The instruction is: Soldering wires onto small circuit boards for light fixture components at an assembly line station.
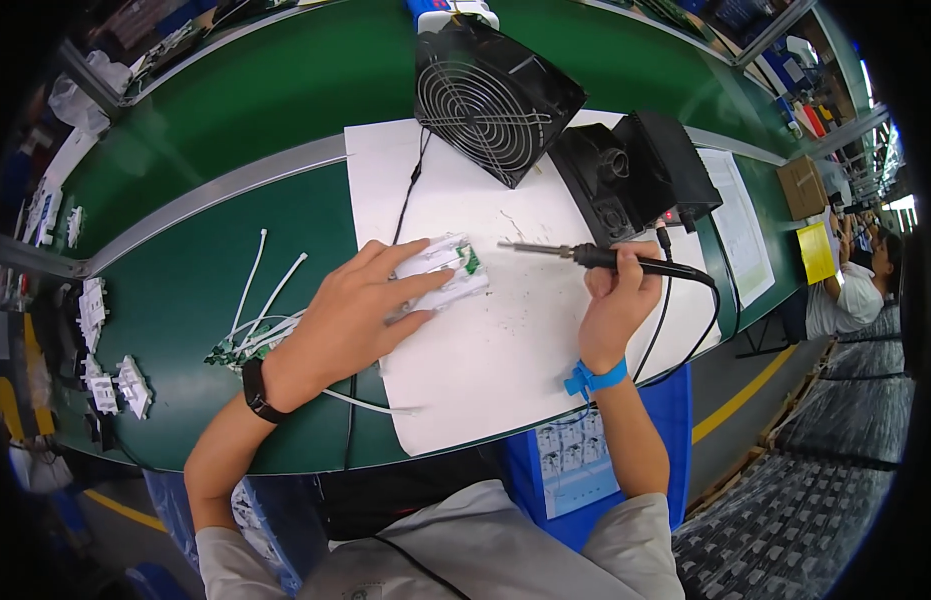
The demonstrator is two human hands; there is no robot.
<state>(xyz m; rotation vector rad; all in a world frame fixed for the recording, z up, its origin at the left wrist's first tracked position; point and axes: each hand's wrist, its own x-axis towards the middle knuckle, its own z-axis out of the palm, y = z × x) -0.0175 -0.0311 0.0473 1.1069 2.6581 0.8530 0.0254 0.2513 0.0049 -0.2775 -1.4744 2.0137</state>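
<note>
My right hand (618, 305) grips a soldering iron (597, 255) by its black handle, a blue strap round the wrist. The iron's bare metal tip points left, toward a white plastic housing (440, 283) and a little apart from it. A small green circuit board (468, 261) shows at the housing's right end. My left hand (353, 318) holds the housing against the white sheet (495, 370), fingers across its top and thumb along its near side. Part of the housing is hidden under those fingers.
A black fan (482, 115) with a wire grille stands behind the housing. To its right are a black iron stand (603, 170) and a black station box (665, 165). White cables with green boards (247, 347) lie left; more white housings (133, 386) sit farther left.
</note>
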